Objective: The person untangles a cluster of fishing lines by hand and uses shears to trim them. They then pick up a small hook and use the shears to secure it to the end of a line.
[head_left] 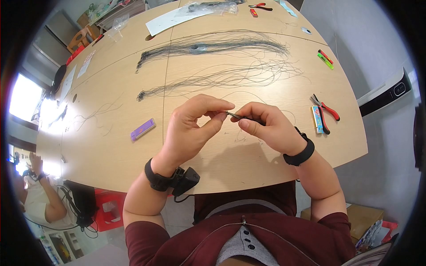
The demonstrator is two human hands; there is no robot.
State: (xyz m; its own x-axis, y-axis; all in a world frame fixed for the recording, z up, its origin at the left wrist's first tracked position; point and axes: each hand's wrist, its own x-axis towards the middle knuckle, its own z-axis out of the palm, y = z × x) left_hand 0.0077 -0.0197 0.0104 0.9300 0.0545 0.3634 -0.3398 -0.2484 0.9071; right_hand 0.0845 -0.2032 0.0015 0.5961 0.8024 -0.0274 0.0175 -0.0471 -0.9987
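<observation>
My left hand (191,124) is closed in a pinch over the table, thumb and index finger around the end of what looks like a thin dark wire. My right hand (268,125) grips slim dark tweezers (234,116), whose points reach to the left fingertips. A loose wire (246,92) arcs behind both hands. Beyond them lies a spread bundle of thin wires (213,81) with small dark ends at its left. Farther back is a thicker wire bundle (177,48) with a clear band around it.
Red-handled pliers (329,113) lie beside a blue-yellow box (317,119) at right. A purple box (143,130) is at left. Markers (325,61), a white sheet (166,21) and other pliers (261,6) lie farther off. Another person (46,195) sits at far left.
</observation>
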